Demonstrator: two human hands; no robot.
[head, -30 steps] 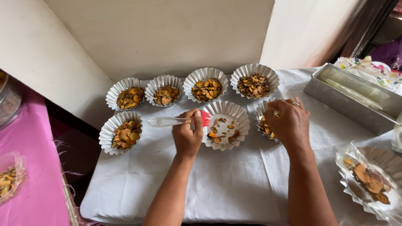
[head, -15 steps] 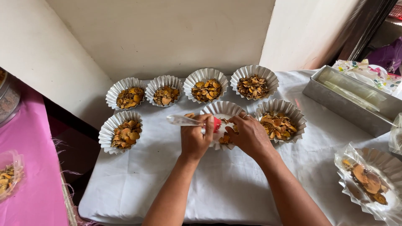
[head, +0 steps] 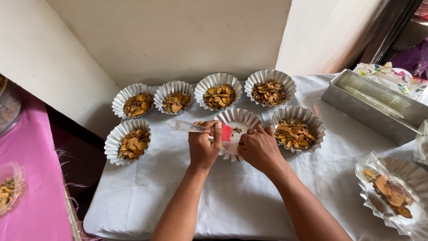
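the near-empty fluted foil cup (head: 237,119) in the middle of the white cloth (head: 240,196) is the landmark here. the left hand (head: 203,145) is closed around a clear-handled brush with red bristles (head: 226,132), bristles over that cup's left side; the right hand (head: 258,147) is curled over the cup's near right rim, fingertips seemingly pinching a dried slice, though i cannot tell how firm the hold is. the cup looks light and thin — a hard sweep of the brush could tip it or flick the few slices left in it onto the cloth.

far left of the cup lies a pink cloth (head: 31,151) with a clear tub of slices (head: 10,187). just left of the cup sits a filled foil cup (head: 129,142), and behind it a row of four filled cups (head: 203,96). a full cup (head: 297,129) stands just right of it, close to the right hand — a wide elbow or wrist could knock it. further right, a metal loaf tin (head: 374,107), and nearer, a wrapped foil tray of larger slices (head: 394,192).
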